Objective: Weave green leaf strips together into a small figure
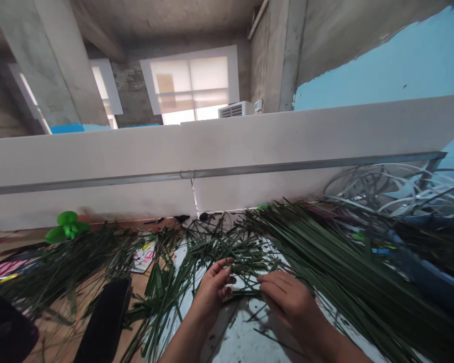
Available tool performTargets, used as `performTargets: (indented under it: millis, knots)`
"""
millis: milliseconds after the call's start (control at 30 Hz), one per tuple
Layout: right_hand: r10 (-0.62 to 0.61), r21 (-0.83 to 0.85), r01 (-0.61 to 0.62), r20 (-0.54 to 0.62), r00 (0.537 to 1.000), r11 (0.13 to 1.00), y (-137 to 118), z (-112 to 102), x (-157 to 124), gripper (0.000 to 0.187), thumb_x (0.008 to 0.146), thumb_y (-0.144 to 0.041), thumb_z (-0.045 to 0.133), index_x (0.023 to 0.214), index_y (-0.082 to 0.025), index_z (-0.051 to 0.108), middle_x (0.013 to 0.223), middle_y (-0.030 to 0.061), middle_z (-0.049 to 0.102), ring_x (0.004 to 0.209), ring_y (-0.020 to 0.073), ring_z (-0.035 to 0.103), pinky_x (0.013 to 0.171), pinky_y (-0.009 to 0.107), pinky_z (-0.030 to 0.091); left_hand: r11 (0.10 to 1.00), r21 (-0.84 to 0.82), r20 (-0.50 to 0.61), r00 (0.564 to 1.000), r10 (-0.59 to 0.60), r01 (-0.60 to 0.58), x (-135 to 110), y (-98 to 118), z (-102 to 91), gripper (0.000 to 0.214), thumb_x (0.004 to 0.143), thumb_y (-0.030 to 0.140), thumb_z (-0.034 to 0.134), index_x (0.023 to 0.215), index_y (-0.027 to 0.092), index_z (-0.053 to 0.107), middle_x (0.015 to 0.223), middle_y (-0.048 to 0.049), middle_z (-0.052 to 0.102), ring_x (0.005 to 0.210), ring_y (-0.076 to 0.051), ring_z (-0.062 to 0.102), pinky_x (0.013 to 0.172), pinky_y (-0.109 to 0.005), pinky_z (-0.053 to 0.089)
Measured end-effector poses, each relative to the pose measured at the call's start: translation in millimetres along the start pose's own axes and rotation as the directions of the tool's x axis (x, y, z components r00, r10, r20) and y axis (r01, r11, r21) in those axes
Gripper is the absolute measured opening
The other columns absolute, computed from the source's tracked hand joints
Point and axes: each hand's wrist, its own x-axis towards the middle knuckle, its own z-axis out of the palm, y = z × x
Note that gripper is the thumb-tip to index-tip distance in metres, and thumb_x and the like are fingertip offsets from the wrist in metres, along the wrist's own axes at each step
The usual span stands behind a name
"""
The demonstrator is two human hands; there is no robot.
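Narrow, flat green leaf strips (245, 264) lie in a loose, crisscrossing tangle between the two bare hands, their glossy blades thin as ribbon. The left hand (212, 291) is narrowly closed, with its fingertips (227, 267) pinching strips at the tangle's near edge. The right hand (287, 298) curves over the strips with its fingers (268, 286) close together and seems to press or grip them, though the exact hold is hard to make out among the overlapping blades. To the right of the hands, a dense sheaf of long, straight strips (336, 267) fans away and runs out of view. To the left, a shaggier spray of strips (71, 264) spreads over a wooden tabletop (49, 335). Beneath the hands is a speckled white sheet (242, 338). Beyond the right hand, pale curled strips (386, 189) form loose coils, partly cut off by the frame. Ahead of the hands, a green plastic piece with rounded lobes (67, 227) sits against a white partition (98, 166), and a dark, blurred slab (104, 322) lies nearer on the left.
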Motion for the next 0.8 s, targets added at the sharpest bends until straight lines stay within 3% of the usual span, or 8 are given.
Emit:
performTargets:
  millis: [133,267,367,433,567,800]
  knots:
    - [0.04,0.054,-0.043,0.053,0.998,0.998,3,-8,4,0.017,0.083,-0.007,0.053,0.085,-0.022,0.062,0.098,0.0055,0.074,0.092,0.0237,0.067,0.083,0.038,0.05,0.998,0.019,0.028,0.998,0.052,-0.052,-1,2,0.0,0.043,0.065,0.033,0.088,0.102,0.018,0.072,0.094,-0.0039,0.071,0.069,-0.01,0.062,0.055,-0.019,0.044]
    - [0.186,0.164,-0.18,-0.019,0.982,0.97,5,-15,5,0.011,0.083,-0.015,0.053,0.084,-0.023,0.061,0.096,0.0053,0.073,0.09,0.0234,0.067,0.082,0.038,0.051,0.994,0.077,0.022,0.997,0.08,-0.082,-2,5,1.6,0.044,0.063,0.035,0.09,0.099,0.018,0.07,0.1,-0.0075,0.074,0.079,-0.015,0.067,0.06,-0.022,0.047]
    - [0.412,0.284,-0.395,0.0,0.911,0.874,4,-17,5,0.008,0.09,-0.025,0.055,0.086,-0.023,0.061,0.078,0.0011,0.069,0.072,0.0189,0.065,0.068,0.029,0.051,0.992,0.08,0.058,0.994,0.097,-0.101,-3,4,3.4,0.039,0.064,0.032,0.09,0.093,0.019,0.067,0.104,-0.008,0.076,0.078,-0.015,0.068,0.062,-0.023,0.047]
    - [0.499,0.343,-0.479,0.035,0.866,0.808,1,-18,7,0.009,0.09,-0.029,0.057,0.087,-0.023,0.062,0.075,0.0,0.068,0.068,0.0176,0.065,0.064,0.027,0.051,0.992,0.07,0.092,0.991,0.101,-0.108,-4,2,4.9,0.035,0.065,0.029,0.09,0.089,0.019,0.066,0.105,-0.0088,0.076,0.079,-0.015,0.067,0.064,-0.023,0.047]
    - [0.49,0.38,-0.467,0.041,0.871,0.798,-8,-18,13,0.011,0.089,-0.027,0.06,0.095,-0.024,0.068,0.087,0.0014,0.073,0.076,0.0178,0.068,0.071,0.026,0.051,0.993,0.062,0.166,0.982,0.093,-0.104,-8,-1,8.3,0.029,0.069,0.027,0.088,0.087,0.018,0.067,0.104,-0.0095,0.077,0.082,-0.015,0.067,0.069,-0.022,0.048]
    - [0.354,0.229,-0.338,-0.029,0.935,0.913,-14,-21,18,0.013,0.09,-0.02,0.058,0.092,-0.025,0.071,0.084,0.0011,0.074,0.078,0.0191,0.069,0.072,0.03,0.051,0.991,0.049,0.279,0.954,0.107,-0.126,-14,-2,13.4,0.023,0.073,0.024,0.085,0.092,0.017,0.073,0.102,-0.0094,0.077,0.085,-0.016,0.068,0.078,-0.025,0.048]
